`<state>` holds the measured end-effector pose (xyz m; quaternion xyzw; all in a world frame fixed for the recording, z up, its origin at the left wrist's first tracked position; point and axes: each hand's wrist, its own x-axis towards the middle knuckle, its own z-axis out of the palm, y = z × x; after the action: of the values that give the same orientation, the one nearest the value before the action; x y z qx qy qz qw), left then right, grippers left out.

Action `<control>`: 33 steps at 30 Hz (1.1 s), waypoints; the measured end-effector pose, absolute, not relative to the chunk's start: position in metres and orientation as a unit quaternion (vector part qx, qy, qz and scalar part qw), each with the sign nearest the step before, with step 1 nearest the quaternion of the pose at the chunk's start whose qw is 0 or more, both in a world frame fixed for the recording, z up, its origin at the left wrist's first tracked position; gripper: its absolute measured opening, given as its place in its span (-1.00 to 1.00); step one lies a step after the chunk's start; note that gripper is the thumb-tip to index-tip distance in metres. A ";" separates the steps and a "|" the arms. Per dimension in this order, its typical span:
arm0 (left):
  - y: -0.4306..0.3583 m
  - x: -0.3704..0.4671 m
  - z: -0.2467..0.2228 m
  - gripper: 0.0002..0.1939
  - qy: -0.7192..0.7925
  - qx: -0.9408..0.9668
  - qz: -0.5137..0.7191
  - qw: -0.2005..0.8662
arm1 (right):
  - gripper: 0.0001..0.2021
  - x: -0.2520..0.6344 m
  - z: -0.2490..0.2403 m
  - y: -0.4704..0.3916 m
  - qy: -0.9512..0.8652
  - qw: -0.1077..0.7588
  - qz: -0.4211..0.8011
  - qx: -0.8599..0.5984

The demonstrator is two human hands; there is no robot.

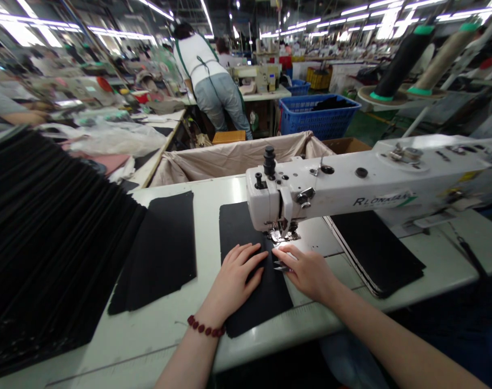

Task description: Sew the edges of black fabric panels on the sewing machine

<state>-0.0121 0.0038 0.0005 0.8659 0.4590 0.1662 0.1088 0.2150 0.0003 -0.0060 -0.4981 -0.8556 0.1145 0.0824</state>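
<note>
A black fabric panel (254,308) lies on the pale table, its upper right part beneath the needle area of a white sewing machine (335,183). My left hand (238,275) rests flat on the panel with its fingers spread, a dark red beaded bracelet at the wrist. Just right of it, my right hand (306,270) has its fingers curled round small metal snips (281,266), and its index fingertip touches the panel's right edge near the presser foot (284,235).
A tall stack of black panels (47,243) fills the left side, with another black panel (160,248) beside it. More black panels (376,248) lie under the machine arm. Behind the table are a cloth-lined bin (230,156), a blue basket (317,119) and a bending person (213,75).
</note>
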 end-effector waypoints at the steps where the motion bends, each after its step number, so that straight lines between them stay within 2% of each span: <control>1: 0.004 -0.012 0.000 -0.62 0.460 0.866 0.167 0.108 | -0.50 0.215 -0.006 0.000 -0.856 0.082 0.114 -0.498; 33: 0.007 -0.013 -0.004 -0.62 0.478 0.851 0.187 0.108 | -0.49 0.216 -0.008 0.000 -0.854 0.096 0.120 -0.497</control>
<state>-0.0125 0.0073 -0.0040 0.8513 0.4781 0.1874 0.1077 0.2162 0.0005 -0.0076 -0.4968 -0.8541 0.1205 0.0959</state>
